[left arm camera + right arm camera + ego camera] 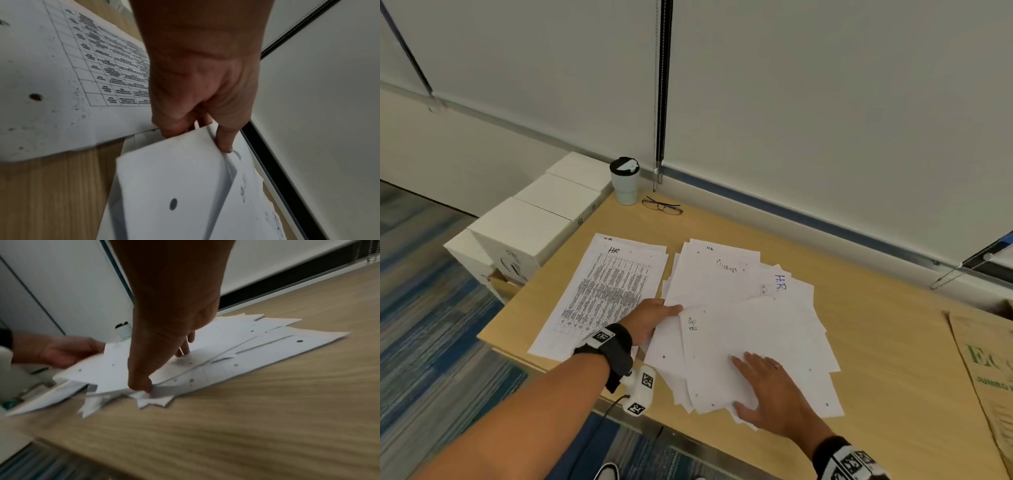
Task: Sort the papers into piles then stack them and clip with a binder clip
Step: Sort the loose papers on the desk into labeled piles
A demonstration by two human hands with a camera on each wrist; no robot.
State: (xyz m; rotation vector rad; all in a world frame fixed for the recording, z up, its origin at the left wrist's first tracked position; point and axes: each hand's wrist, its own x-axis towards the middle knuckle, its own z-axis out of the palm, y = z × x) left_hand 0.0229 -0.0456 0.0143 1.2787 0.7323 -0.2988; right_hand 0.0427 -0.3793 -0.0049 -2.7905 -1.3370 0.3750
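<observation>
Wood desk (876,342) by a pale wall, with a cup (625,181) and glasses (662,205) at the far edge, out of the way of the work. On the left, a neat pile (606,291) marked HR, squared up, likely sorted already. Just beside it on the right, a messy pile (739,308), fanned out and crooked, with some sheets marked HR too. Left hand (650,320) pinching the left edge of a few top sheets, thumb on top and fingers below, lifting that edge a little, maybe to pull them off or to peek under. Right hand (774,390) spread flat on the near part of the messy pile, thumb at its near edge, pressing down, likely to keep the rest from sliding. No binder clip in sight. Sorting partly done, by the look of it; stacking and clipping yet to do.
</observation>
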